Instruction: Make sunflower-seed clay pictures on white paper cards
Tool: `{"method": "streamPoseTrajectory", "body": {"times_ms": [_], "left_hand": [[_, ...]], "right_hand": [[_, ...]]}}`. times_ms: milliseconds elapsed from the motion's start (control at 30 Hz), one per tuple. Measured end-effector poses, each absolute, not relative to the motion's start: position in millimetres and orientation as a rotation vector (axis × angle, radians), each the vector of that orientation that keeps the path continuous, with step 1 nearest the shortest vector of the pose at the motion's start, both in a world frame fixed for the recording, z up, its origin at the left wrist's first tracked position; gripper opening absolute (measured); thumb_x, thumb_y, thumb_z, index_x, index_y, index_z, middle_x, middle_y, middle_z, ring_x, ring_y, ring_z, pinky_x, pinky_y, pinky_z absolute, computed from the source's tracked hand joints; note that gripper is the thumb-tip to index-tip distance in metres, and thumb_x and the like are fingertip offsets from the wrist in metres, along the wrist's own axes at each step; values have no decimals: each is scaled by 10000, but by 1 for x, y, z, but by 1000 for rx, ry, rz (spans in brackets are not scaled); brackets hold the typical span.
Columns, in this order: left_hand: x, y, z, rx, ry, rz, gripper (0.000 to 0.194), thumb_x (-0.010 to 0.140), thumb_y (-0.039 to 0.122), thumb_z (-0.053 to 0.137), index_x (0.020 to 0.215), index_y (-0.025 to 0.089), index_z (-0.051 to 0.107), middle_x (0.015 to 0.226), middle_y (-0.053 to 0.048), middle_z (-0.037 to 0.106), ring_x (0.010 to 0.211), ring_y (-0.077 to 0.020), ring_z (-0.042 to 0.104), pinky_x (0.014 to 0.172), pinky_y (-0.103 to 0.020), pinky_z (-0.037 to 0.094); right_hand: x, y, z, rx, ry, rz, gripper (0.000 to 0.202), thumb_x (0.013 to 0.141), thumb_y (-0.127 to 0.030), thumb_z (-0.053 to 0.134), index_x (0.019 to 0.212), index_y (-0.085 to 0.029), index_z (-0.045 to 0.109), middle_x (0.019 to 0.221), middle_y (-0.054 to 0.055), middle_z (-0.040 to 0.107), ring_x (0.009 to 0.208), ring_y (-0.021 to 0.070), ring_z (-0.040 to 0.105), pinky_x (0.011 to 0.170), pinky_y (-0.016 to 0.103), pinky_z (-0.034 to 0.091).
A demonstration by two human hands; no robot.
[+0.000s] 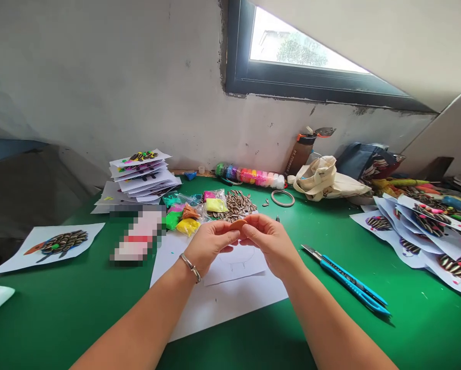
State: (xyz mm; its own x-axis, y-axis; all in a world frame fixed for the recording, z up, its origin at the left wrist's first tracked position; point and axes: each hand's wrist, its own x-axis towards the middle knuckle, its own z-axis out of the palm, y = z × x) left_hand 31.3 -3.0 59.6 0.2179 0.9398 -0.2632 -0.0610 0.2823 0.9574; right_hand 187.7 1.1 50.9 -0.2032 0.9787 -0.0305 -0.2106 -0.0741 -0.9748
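Where the left hand [209, 245] and right hand [272, 242] come together, fingertips of both are pinched on a small, flat orange-brown piece [237, 224], held above a large white paper sheet [197, 318]. Bearings taken from the hands. Below them, on the large sheet, a smaller white sheet [234, 275] with faint pencil lines, partly hidden by the hands. At twelve, a loose heap of striped seeds [236, 201] on the green tabletop [261, 336]; behind it, a row of multicoloured round tubs [251, 176] lying along the wall. Toward eleven, clear plastic packets of bright coloured material [188, 210], yellow, green, orange and pink among them, beside the seeds. At ten, an uneven stack of white decorated sheets [143, 180]. At nine, a single white sheet with a seed-covered figure [66, 244], its pointed end orange. Toward one, a thin, pale ring [283, 198] lies flat; at two, a cream cloth bag [323, 180]. At three, overlapping seed-decorated papers [423, 231]. At four, a light-blue utility knife [348, 281], metal tip angled toward the hands.
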Motion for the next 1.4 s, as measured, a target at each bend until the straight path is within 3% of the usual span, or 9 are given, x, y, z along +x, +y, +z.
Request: {"method": "streamPoseTrajectory", "body": {"times_ms": [233, 433, 500, 633, 833, 967, 1133, 1300, 1400], "left_hand": [[20, -2, 54, 1114, 1162, 848, 313, 663, 466, 765, 760, 180, 683, 705, -4, 643, 684, -151, 591, 648, -280, 436], [15, 1, 45, 1150, 1139, 876, 253, 674, 394, 740, 734, 152, 700, 628, -12, 622, 594, -129, 529, 592, -266, 406], [14, 1, 45, 1145, 1129, 887, 236, 672, 377, 737, 708, 150, 687, 623, -12, 618, 582, -126, 519, 586, -268, 402], [12, -1, 47, 1134, 1132, 838, 271, 675, 415, 745, 664, 155, 669, 612, -7, 603, 581, -125, 521, 591, -265, 400], [11, -1, 44, 1093, 1091, 759, 449, 686, 598, 691, 688, 149, 687, 738, -60, 666, 657, -150, 569, 619, -269, 427], [12, 2, 40, 1131, 1146, 817, 398, 662, 546, 726, 656, 152, 667, 653, -31, 637, 587, -127, 533, 586, -261, 415], [14, 3, 37, 1166, 1150, 893, 383, 639, 526, 740, 644, 152, 659, 583, 2, 575, 533, -112, 495, 541, -253, 394], [15, 1, 35, 1119, 1104, 859, 452, 724, 603, 653, 673, 154, 650, 679, -32, 633, 611, -133, 557, 582, -255, 419], [15, 2, 33, 1100, 1107, 841, 368, 703, 520, 715, 740, 156, 670, 731, -28, 643, 659, -137, 567, 616, -257, 437]], "right_hand": [[186, 3, 45, -1057, -1262, 1530, 245, 714, -360, 725, 837, -165, 641, 718, 16, 657, 651, 140, 605, 614, 283, 478], [183, 4, 39, -1071, -1249, 1603, 246, 698, -351, 749, 755, -163, 600, 659, -5, 636, 585, 122, 601, 576, 263, 478], [184, 5, 39, -1076, -1215, 1653, 271, 701, -365, 753, 817, -171, 604, 687, -2, 642, 593, 128, 613, 567, 264, 489], [186, 6, 37, -1127, -1233, 1710, 347, 732, -448, 722, 947, -197, 618, 769, 20, 666, 618, 143, 621, 508, 253, 474], [185, 5, 35, -1107, -1352, 1629, 322, 762, -465, 682, 681, -165, 600, 648, 2, 625, 501, 88, 534, 463, 216, 396], [186, 4, 37, -1128, -1407, 1604, 316, 754, -464, 686, 679, -168, 607, 640, 11, 635, 501, 101, 547, 454, 221, 403], [187, 7, 35, -1193, -1365, 1646, 318, 788, -477, 648, 878, -172, 652, 738, 39, 671, 562, 133, 609, 494, 247, 466], [186, 8, 31, -1119, -1354, 1605, 282, 763, -424, 683, 669, -170, 605, 575, -23, 575, 496, 92, 532, 473, 217, 408], [184, 6, 31, -1105, -1370, 1572, 275, 765, -416, 686, 681, -165, 613, 592, -18, 581, 499, 89, 533, 474, 215, 408]]}}
